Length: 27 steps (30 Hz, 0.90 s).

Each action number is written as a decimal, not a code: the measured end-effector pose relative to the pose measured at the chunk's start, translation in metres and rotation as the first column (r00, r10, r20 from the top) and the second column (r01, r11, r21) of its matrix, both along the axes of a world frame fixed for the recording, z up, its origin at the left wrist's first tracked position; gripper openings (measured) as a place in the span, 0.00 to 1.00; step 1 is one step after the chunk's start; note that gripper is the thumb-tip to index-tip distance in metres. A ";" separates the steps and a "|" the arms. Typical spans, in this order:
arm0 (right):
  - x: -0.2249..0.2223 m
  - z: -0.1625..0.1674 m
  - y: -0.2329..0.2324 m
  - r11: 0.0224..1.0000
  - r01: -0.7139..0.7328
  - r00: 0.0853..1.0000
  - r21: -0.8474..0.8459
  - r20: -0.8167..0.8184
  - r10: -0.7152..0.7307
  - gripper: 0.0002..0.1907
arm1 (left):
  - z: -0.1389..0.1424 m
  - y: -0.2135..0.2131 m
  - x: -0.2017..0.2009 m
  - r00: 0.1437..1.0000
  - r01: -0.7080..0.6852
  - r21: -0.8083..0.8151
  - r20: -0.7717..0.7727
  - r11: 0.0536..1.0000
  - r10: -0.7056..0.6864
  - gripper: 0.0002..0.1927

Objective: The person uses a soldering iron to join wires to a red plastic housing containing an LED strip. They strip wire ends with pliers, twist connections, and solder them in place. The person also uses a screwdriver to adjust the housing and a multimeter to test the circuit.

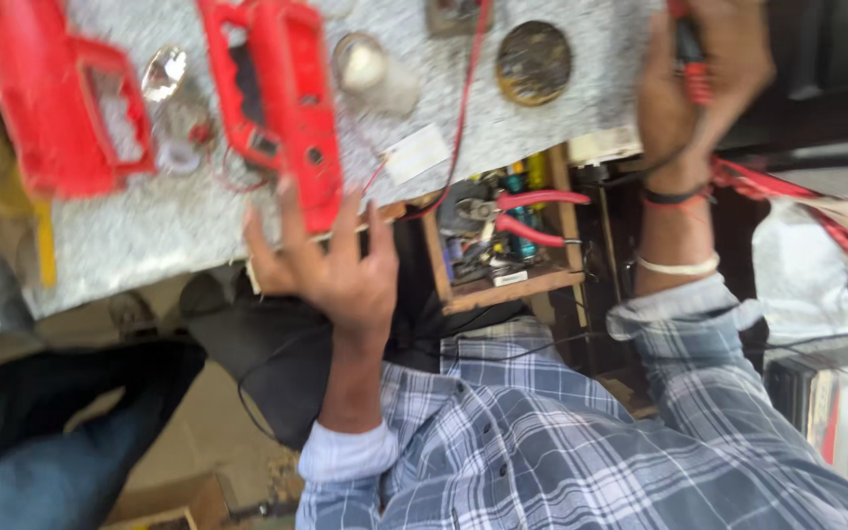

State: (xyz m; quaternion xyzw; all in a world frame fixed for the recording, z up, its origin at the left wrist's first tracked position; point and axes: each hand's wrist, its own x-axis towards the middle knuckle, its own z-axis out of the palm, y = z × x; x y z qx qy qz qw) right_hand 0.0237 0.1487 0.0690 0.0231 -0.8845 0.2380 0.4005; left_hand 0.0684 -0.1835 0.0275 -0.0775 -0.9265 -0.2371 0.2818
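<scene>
Left hand (331,260) is spread open just below the red meter (282,103), whose long axis runs away up the bench (542,128); right hand (704,83), well apart, apparently grips a red probe (694,69).

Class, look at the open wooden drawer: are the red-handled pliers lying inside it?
Yes: the red-handled pliers lie in the wooden drawer.

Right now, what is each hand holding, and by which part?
The right hand grips a red test probe around its handle. The left hand is spread open at the near end of the red multimeter, touching it but not gripping it.
</scene>
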 end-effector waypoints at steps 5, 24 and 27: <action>-0.014 -0.013 0.016 0.999 -0.015 1.000 0.041 -0.005 0.015 0.16 | 0.006 -0.003 0.017 0.994 -0.026 0.090 -0.102 0.996 0.036 0.16; 0.031 0.017 -0.049 0.959 -0.282 0.954 0.018 0.107 0.279 0.04 | -0.013 -0.042 0.043 0.913 -0.206 0.643 0.397 0.738 -0.091 0.31; 0.041 0.010 -0.079 0.899 -0.426 0.884 -0.100 0.167 0.437 0.05 | -0.017 -0.041 0.038 0.904 -0.199 0.659 0.409 0.725 -0.123 0.28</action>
